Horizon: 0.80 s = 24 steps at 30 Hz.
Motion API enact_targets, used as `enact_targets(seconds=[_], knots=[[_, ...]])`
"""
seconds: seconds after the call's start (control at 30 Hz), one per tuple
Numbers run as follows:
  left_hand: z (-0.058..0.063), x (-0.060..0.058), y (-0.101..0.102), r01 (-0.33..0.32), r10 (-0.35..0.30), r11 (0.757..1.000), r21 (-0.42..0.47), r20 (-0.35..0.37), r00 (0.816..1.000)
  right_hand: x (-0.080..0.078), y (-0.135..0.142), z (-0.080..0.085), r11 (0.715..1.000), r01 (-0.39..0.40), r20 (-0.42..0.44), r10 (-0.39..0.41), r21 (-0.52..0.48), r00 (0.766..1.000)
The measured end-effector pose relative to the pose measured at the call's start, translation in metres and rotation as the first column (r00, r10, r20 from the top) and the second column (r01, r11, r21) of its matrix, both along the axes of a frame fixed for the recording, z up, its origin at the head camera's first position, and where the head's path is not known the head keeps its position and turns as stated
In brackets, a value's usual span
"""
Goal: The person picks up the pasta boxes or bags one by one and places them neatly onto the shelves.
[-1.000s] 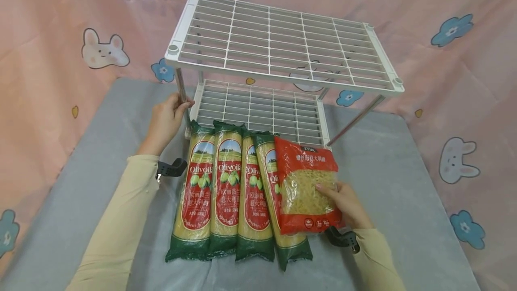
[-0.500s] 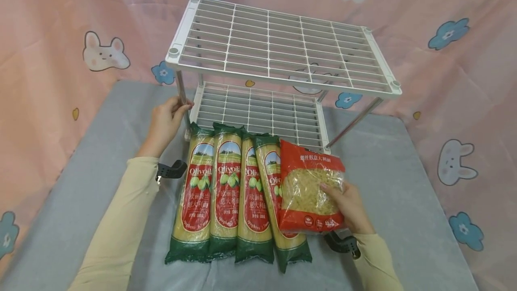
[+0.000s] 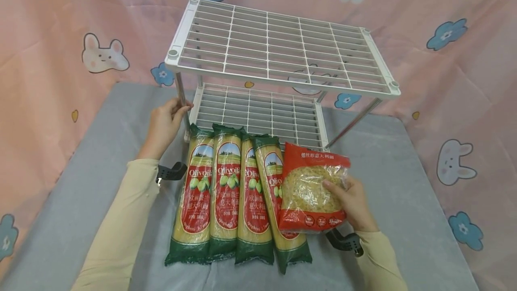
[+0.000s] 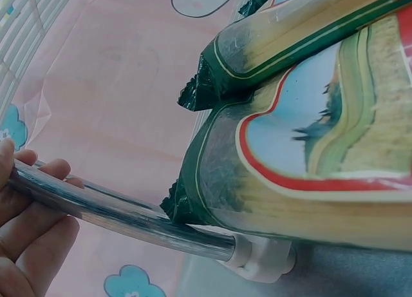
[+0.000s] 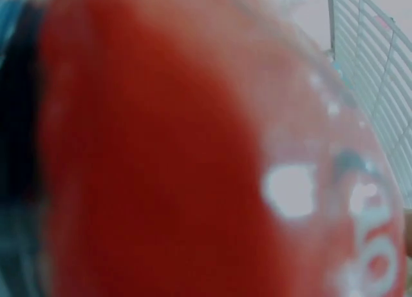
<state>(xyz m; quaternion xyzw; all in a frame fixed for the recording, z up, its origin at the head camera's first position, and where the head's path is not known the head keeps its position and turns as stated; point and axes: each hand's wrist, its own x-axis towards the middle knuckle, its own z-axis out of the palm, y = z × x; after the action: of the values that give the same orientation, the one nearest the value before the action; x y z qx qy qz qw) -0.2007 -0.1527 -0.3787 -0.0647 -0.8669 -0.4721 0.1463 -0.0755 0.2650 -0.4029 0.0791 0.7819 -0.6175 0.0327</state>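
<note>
My left hand [image 3: 162,125] grips the front left metal post [image 4: 129,214] of a white two-tier rack [image 3: 173,59]; in the left wrist view the fingers lie around the post. My right hand [image 3: 357,203] holds a red bag of short pasta [image 3: 308,190] by its right side, thumb on the front and the other fingers hidden behind. The bag is in front of the rack's right part and overlaps the rightmost of several spaghetti packs [image 3: 228,192]. These packs lie side by side, their green top ends at the rack's lower shelf [image 3: 258,108]. The red bag fills most of the right wrist view.
The rack's upper shelf [image 3: 282,48] overhangs the lower one, and its front right post [image 3: 353,122] slants beside the bag. Grey cloth [image 3: 404,201] covers the table. A pink patterned curtain [image 3: 133,12] hangs behind and at the sides.
The pasta bag has shifted a little to the right in my right hand's grip and turned slightly, uncovering more of the rightmost spaghetti pack. My left hand stays on the post.
</note>
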Motion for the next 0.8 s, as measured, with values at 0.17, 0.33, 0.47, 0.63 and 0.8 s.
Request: enact_targets(seconds=[0.17,0.33,0.47,0.63,0.8], knots=[[-0.001,0.0,0.0,-0.002,0.002,1.0,-0.003,-0.003,1.0,0.001,-0.002,0.005,1.0,-0.019,-0.07,0.018,-0.012,0.997],[-0.002,0.0,0.0,0.0,0.0,1.0,0.0,0.005,1.0,0.003,-0.003,0.009,1.0,-0.006,-0.107,0.005,-0.008,0.994],[-0.001,0.001,0.0,0.009,-0.009,1.0,0.011,0.004,1.0,0.004,-0.005,0.014,1.0,-0.003,-0.126,0.005,0.01,0.992],[-0.001,0.0,0.0,0.007,-0.007,1.0,0.008,-0.007,1.0,0.005,-0.008,0.024,0.999,-0.026,-0.164,0.021,-0.028,0.986],[-0.003,-0.002,-0.001,-0.009,0.008,1.0,-0.013,-0.036,0.999,0.006,-0.013,0.039,1.0,-0.002,-0.208,0.002,0.003,0.978]])
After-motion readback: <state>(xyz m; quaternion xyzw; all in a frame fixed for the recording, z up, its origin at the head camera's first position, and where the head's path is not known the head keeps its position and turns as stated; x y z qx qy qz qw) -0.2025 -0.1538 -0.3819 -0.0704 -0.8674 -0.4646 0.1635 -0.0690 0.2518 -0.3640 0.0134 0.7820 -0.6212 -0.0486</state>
